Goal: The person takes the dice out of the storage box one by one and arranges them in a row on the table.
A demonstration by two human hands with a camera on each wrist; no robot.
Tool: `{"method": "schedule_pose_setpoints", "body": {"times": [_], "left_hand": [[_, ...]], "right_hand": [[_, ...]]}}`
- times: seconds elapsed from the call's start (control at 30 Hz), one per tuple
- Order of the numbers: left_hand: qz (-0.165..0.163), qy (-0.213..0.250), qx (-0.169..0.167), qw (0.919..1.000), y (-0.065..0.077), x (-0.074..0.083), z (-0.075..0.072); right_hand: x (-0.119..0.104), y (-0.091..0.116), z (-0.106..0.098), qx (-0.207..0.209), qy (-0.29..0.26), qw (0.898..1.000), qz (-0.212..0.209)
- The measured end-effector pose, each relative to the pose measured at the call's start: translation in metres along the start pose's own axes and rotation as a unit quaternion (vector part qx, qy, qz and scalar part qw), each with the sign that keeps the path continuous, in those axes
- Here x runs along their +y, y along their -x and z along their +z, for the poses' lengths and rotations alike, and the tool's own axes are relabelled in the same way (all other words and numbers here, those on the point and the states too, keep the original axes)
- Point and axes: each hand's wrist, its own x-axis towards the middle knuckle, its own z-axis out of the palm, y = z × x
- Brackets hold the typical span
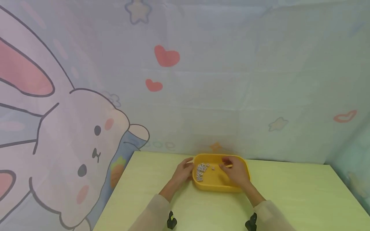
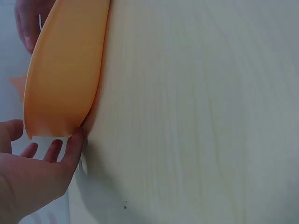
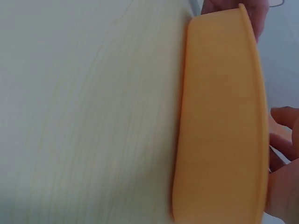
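A yellow rectangular tray (image 1: 218,188) with raised walls stands on the table; it looks orange in both wrist views. Small whitish cubes with dark marks (image 1: 200,175) cluster at its left end, and one lone cube (image 1: 213,168) lies a little to the right of them. My left hand (image 1: 182,171) is at the tray's left end, its fingers (image 2: 74,144) against or very close to the outer wall. Over the tray's right part is my right hand (image 1: 237,171), thumb and fingers bent but apart. Nothing shows between them. In the right wrist view the tray wall (image 3: 219,116) partly hides that hand.
The tray is near the back edge of the pale yellow-green table (image 1: 292,192). Right behind it hangs a cloth backdrop (image 1: 214,96) printed with a rabbit, hearts and stars. Bare tabletop spreads to the left, right and front of the tray.
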Motion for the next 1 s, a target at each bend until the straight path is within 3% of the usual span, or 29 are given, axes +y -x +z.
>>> {"method": "schedule_pose_setpoints", "body": {"times": [0.43,0.63,1.0], "left_hand": [[0.025,0.0,-0.026,0.9994,-0.008,-0.006,-0.008],[0.022,0.006,-0.04,0.9989,-0.009,-0.011,-0.011],[0.029,0.017,-0.034,0.9989,-0.003,-0.016,-0.013]], "right_hand": [[-0.001,-0.025,0.03,-0.092,0.031,0.995,-0.006],[0.007,-0.027,0.036,-0.114,0.022,0.993,0.001],[0.012,-0.027,0.041,-0.127,0.005,0.992,0.002]]}}
